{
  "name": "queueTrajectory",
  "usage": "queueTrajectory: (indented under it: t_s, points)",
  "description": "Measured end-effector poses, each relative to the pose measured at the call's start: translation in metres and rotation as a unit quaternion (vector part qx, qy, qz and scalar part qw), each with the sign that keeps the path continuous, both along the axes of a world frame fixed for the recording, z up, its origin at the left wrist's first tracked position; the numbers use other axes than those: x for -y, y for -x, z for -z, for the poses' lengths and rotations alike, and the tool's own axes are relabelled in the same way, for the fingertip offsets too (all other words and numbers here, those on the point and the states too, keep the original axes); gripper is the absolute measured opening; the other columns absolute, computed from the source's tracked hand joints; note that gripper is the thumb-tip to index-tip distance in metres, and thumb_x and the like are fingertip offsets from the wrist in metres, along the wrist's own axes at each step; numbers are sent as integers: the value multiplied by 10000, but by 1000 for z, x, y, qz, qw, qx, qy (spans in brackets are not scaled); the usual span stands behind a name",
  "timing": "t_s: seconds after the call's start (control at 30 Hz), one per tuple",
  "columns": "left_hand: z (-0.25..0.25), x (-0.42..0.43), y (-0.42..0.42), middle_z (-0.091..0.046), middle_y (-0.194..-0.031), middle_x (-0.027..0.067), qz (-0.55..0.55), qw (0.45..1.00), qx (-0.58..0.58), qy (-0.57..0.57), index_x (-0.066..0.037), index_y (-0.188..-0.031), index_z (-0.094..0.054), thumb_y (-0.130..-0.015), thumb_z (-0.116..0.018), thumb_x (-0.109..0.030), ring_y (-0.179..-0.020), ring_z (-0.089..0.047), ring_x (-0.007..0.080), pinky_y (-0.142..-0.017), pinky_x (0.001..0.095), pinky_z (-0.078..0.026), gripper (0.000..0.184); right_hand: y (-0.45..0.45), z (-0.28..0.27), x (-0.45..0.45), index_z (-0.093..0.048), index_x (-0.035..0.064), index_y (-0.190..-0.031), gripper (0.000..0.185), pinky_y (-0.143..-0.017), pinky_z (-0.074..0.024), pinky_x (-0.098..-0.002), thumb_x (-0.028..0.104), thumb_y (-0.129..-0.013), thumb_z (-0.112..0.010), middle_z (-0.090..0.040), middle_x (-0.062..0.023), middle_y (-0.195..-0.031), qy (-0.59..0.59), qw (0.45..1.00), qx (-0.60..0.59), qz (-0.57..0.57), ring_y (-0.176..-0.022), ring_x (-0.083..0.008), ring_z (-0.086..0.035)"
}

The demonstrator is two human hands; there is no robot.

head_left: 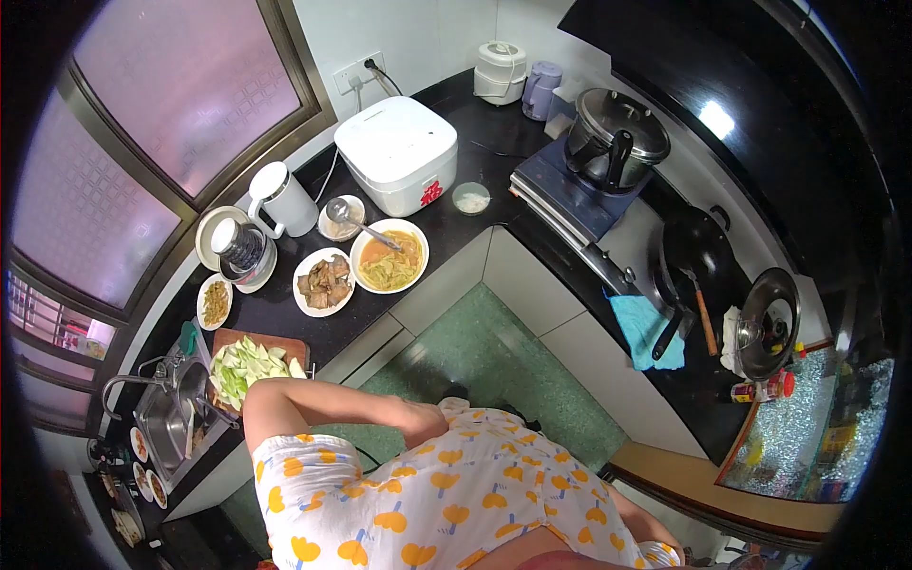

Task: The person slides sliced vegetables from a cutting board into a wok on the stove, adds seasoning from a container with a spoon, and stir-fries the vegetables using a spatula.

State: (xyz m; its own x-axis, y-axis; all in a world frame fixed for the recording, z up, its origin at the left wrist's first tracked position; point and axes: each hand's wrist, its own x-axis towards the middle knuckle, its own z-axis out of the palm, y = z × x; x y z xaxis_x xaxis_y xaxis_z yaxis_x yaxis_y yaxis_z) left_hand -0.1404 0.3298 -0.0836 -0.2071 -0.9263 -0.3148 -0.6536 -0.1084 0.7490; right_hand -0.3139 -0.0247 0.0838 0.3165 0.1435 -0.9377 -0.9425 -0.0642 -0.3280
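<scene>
My left hand (423,421) is at my waist, against the front of the white shirt (446,484) with orange flowers. Its fingers are turned inward and hidden, so I cannot tell what they hold. My right forearm (636,518) passes down at my side, and the right hand is out of sight. Beyond my left elbow, chopped pale green vegetable (249,369) is heaped on a wooden cutting board (293,351). Farther along the counter are a plate of browned pieces (325,284) and a bowl of yellowish food in broth (394,264).
A sink (160,429) is at the left. A white rice cooker (394,152) and kettle (290,199) stand by the window. On the right are a pressure cooker (617,133) on a blue-topped stove (570,195), a black wok (701,249) and a turquoise cloth (646,328).
</scene>
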Motion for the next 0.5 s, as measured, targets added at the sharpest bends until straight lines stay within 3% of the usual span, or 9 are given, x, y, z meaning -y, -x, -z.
queueTrajectory:
  t_s: [0.17, 0.27, 0.37, 0.5]
  points:
    - [-15, 0, -3, -639, -882, 178, -1, 1000, -22, -5, -27, -870, -609, -697, -673, -279, -822, -587, 387, -686, 450, -484, 313, 0, -1, -1, -457, 82, -1303, 474, -947, -371, -340, 384, -948, -367, -492, -91, -1289, -1, 1000, -4, 3, -1158, -204, -478]
    - [-5, -1, 0, -655, -804, 148, -20, 1000, -1, -3, -63, -805, -647, -625, -703, -258, -806, -626, 346, -685, 421, -505, 271, 0, -2, -1, -450, 82, -1317, 484, -960, -366, -335, 388, -952, -361, -485, -87, -1307, -3, 1000, -5, 4, -1173, -198, -471]
    - [-6, -2, 1, -653, -799, 151, -28, 999, -3, 28, -57, -785, -647, -609, -707, -240, -802, -628, 346, -681, 422, -506, 261, -1, -1, -2, -443, 82, -1331, 494, -972, -361, -331, 392, -957, -355, -479, -84, -1324, 1, 1000, -7, 5, -1189, -191, -465]
    - [0, -2, 2, -653, -800, 153, -33, 999, 1, -10, -58, -782, -648, -588, -719, -235, -806, -629, 344, -680, 420, -507, 272, -7, -14, -8, -406, 84, -1373, 517, -1015, -321, -311, 398, -967, -339, -431, -61, -1384, -22, 1000, -12, 6, -1239, -165, -418]
